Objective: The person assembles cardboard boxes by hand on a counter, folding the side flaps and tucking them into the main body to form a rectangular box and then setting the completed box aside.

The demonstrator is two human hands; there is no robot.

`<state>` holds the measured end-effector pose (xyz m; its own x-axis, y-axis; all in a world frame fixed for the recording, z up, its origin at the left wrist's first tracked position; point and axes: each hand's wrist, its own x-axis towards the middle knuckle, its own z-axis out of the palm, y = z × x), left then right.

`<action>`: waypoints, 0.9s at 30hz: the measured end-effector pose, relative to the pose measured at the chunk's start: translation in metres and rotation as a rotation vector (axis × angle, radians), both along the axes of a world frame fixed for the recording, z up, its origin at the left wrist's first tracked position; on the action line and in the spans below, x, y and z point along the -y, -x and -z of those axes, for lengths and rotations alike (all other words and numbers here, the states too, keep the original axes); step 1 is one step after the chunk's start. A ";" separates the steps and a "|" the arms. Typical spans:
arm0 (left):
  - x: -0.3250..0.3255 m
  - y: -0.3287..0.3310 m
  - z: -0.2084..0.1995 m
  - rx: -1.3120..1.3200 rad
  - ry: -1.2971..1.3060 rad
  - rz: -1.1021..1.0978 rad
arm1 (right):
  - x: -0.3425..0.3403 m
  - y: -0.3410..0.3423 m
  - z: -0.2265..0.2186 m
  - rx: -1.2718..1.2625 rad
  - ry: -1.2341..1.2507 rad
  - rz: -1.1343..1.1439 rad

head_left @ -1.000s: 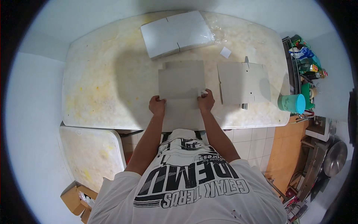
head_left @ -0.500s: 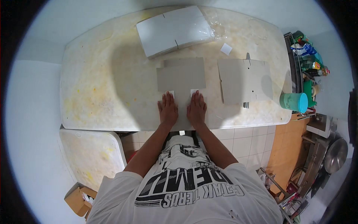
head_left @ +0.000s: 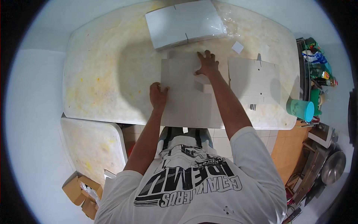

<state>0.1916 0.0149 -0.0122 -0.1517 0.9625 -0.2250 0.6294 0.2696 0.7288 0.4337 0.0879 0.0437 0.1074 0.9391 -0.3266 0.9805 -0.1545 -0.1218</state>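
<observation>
Flat cardboard sheet [head_left: 186,97] partly hidden under both hands, shelf clutter [head_left: 317,72] too small to identify

Under your hands lies a flat, unfolded grey cardboard box blank [head_left: 184,93]. At its twelve o'clock sits a stack of flat pale grey box blanks [head_left: 184,22]. At three o'clock lies another flattened grey carton [head_left: 253,80], with a small black-and-white barcode label [head_left: 253,107] near its lower edge. Open brown cardboard boxes [head_left: 80,192] sit on the floor at seven o'clock.
</observation>
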 end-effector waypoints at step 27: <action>0.013 -0.045 -0.022 -0.409 0.114 0.890 | -0.042 -0.033 0.000 -0.142 -0.050 -0.381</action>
